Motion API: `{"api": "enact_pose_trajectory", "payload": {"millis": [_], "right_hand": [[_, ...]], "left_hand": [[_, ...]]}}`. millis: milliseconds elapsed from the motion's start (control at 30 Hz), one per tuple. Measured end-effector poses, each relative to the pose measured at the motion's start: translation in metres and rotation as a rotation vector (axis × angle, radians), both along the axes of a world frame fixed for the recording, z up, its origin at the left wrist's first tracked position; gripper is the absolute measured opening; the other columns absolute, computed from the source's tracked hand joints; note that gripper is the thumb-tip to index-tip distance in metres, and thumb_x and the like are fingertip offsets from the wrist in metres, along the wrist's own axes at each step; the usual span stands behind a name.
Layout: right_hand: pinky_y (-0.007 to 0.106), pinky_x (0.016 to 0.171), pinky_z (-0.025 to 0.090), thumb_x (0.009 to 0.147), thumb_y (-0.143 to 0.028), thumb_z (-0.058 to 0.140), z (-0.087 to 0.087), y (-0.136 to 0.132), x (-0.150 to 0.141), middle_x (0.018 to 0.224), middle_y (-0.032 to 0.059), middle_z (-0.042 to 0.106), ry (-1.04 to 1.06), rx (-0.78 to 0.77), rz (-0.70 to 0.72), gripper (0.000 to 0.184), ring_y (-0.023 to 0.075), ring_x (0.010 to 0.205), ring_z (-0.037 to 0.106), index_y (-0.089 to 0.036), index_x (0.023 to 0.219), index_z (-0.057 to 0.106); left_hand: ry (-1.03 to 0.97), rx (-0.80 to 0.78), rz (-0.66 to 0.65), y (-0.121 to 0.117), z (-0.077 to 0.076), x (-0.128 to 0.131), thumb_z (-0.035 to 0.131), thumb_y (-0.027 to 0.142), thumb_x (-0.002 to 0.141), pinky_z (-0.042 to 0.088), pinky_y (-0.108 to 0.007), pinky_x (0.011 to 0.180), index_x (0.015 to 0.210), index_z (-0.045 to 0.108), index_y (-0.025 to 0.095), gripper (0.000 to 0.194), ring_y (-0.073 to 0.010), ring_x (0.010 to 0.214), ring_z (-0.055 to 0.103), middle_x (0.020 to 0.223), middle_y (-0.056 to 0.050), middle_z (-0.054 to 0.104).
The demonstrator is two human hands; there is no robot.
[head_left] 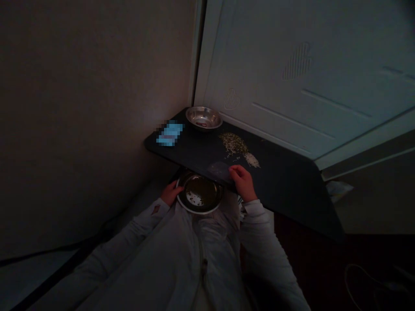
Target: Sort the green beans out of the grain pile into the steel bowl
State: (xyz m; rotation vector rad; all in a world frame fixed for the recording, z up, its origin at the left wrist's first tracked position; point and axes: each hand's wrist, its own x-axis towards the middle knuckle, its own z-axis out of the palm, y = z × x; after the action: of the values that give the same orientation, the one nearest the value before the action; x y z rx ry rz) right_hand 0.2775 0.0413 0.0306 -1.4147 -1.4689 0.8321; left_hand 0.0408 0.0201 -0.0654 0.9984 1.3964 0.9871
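Observation:
My left hand (171, 192) grips the left rim of a shiny metal bowl (200, 211) held over my lap, just below the table's near edge. Small greenish grains cover part of the bowl's bottom. At the table's edge, my right hand (241, 180) pinches the right side of a thin, see-through plastic piece (219, 169), lying low over the tabletop and the bowl's far side. Beyond that hand lies a loose pile of mixed green and pale grains (234, 144). Touching it is a smaller heap of white grains (252, 160), which look like rice.
A second metal bowl (204, 119) stands at the far corner of the dark table (292, 190). Left of it lies a phone-like thing with a blurred blue screen (170, 133). A wall closes in the left side, and a white panel (275, 86) with heart shapes borders the back.

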Motion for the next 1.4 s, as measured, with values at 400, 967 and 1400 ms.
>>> {"api": "enact_pose_trajectory", "payload": {"millis": [400, 967, 1400], "right_hand": [[0.019, 0.048, 0.031, 0.068, -0.035, 0.044, 0.003, 0.005, -0.022, 0.055, -0.0035, 0.045, -0.114, 0.024, 0.156, 0.019, 0.0079, 0.051, 0.04, -0.017, 0.07, 0.052], [0.02, 0.049, 0.031, 0.065, -0.035, 0.047, -0.001, 0.003, 0.017, 0.053, -0.004, 0.044, -0.07, 0.025, -0.101, 0.02, 0.0079, 0.05, 0.04, -0.016, 0.068, 0.052], [0.02, 0.049, 0.032, 0.065, -0.036, 0.048, -0.005, 0.004, 0.014, 0.055, -0.0033, 0.047, -0.077, 0.019, -0.027, 0.022, 0.0079, 0.051, 0.042, -0.016, 0.072, 0.054]], "left_hand": [[0.028, -0.003, 0.007, -0.001, 0.004, 0.001, 0.057, 0.029, 0.053, 0.042, -0.03, 0.07, 0.087, 0.059, 0.016, 0.037, -0.0203, 0.077, 0.056, 0.076, -0.001, 0.064], [0.008, 0.001, 0.011, -0.002, 0.009, 0.002, 0.056, 0.029, 0.052, 0.041, -0.03, 0.071, 0.086, 0.059, 0.015, 0.037, -0.0199, 0.076, 0.056, 0.074, -0.001, 0.064], [-0.003, -0.024, 0.014, -0.003, 0.015, 0.004, 0.056, 0.028, 0.052, 0.041, -0.03, 0.07, 0.085, 0.059, 0.015, 0.036, -0.0195, 0.074, 0.056, 0.071, 0.0, 0.064]]}}
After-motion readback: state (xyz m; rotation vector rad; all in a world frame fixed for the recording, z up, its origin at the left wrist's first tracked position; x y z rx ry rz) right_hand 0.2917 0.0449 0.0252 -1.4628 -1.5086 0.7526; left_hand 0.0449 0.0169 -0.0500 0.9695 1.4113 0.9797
